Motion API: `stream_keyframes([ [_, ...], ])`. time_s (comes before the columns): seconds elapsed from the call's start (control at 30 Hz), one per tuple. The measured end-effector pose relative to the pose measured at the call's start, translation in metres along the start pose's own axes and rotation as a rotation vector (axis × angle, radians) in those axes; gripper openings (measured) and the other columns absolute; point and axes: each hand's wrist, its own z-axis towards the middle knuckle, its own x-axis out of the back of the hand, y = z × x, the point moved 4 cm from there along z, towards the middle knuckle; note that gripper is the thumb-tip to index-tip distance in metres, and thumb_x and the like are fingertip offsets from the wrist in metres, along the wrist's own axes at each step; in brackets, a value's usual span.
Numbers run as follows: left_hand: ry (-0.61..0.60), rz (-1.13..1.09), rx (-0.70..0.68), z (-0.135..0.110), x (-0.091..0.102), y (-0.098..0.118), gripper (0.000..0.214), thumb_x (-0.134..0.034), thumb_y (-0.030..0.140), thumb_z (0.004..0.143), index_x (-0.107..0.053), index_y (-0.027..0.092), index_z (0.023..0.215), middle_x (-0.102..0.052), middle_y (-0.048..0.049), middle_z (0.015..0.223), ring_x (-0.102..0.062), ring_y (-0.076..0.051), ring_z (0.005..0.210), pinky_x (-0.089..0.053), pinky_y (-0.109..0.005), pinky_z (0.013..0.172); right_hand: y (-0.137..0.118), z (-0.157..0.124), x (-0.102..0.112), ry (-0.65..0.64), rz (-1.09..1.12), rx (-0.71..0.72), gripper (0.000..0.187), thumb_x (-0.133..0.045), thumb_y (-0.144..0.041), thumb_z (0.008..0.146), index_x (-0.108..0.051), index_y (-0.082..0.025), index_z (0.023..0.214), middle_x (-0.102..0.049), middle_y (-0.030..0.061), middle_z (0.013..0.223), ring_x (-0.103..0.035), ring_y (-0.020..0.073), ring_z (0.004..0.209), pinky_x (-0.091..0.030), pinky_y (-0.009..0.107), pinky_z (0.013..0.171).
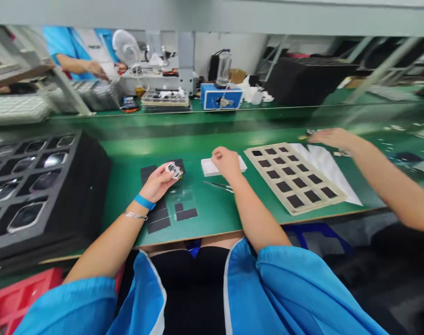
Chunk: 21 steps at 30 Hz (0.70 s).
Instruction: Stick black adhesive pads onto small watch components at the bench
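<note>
My left hand [158, 184] is closed around a small white and silver part with dark electronics [173, 170], held above the green bench. My right hand [226, 163] is over a small white box [209, 167], its fingers curled together at the top; whatever they pinch is hidden. A pair of tweezers [218, 186] lies on the bench just below my right wrist. Under and beside my left hand are black rectangular sheets [158, 220], and a smaller black strip [186, 214] lies to their right.
On the left stands a black foam tray [75, 186] holding framed glass-like pieces. A cream tray [285, 186] with black squares lies to the right, beside white sheets [332, 172]. A co-worker's hand [332, 138] reaches in from the right. A blue device [221, 96] stands behind.
</note>
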Motion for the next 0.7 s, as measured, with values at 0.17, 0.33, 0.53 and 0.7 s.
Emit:
stream_keyframes([
  [0.17, -0.099, -0.050, 0.031, 0.002, 0.002, -0.004, 0.053, -0.087, 0.023, 0.060, -0.061, 0.017, 0.106, -0.070, -0.0071, 0.103, -0.069, -0.018, 0.089, -0.056, -0.033, 0.085, 0.019, 0.005, -0.002, -0.068, -0.142, -0.029, 0.029, -0.048, -0.009, 0.074, -0.075, -0.015, 0.079, -0.073, 0.0118, 0.087, -0.067, 0.0257, 0.086, -0.050, 0.039, 0.085],
  [0.33, -0.155, -0.056, 0.041, -0.002, -0.004, -0.004, 0.060, -0.089, 0.023, 0.056, -0.056, 0.019, 0.107, -0.070, -0.0052, 0.099, -0.070, -0.021, 0.090, -0.057, -0.035, 0.083, -0.006, -0.005, -0.006, 0.012, -0.046, 0.103, 0.035, -0.042, -0.010, 0.082, -0.075, -0.012, 0.094, -0.073, 0.0137, 0.101, -0.064, 0.0275, 0.100, -0.046, 0.046, 0.096],
  [0.53, -0.180, -0.018, 0.016, -0.003, -0.005, -0.003, 0.064, -0.089, 0.024, 0.057, -0.050, 0.022, 0.107, -0.070, -0.0046, 0.100, -0.070, -0.021, 0.091, -0.056, -0.035, 0.082, -0.029, -0.019, -0.025, -0.157, 0.535, 0.066, 0.019, -0.062, -0.029, 0.081, -0.073, -0.014, 0.087, -0.074, 0.0083, 0.092, -0.068, 0.0199, 0.086, -0.053, 0.036, 0.085],
  [0.7, -0.164, 0.040, -0.027, -0.001, -0.004, -0.003, 0.067, -0.090, 0.022, 0.055, -0.049, 0.021, 0.108, -0.070, -0.0032, 0.097, -0.068, -0.016, 0.082, -0.056, -0.027, 0.074, -0.059, -0.042, -0.040, -0.238, 0.680, 0.119, 0.014, -0.066, -0.030, 0.076, -0.071, -0.017, 0.077, -0.074, 0.0032, 0.082, -0.068, 0.0162, 0.079, -0.053, 0.031, 0.081],
])
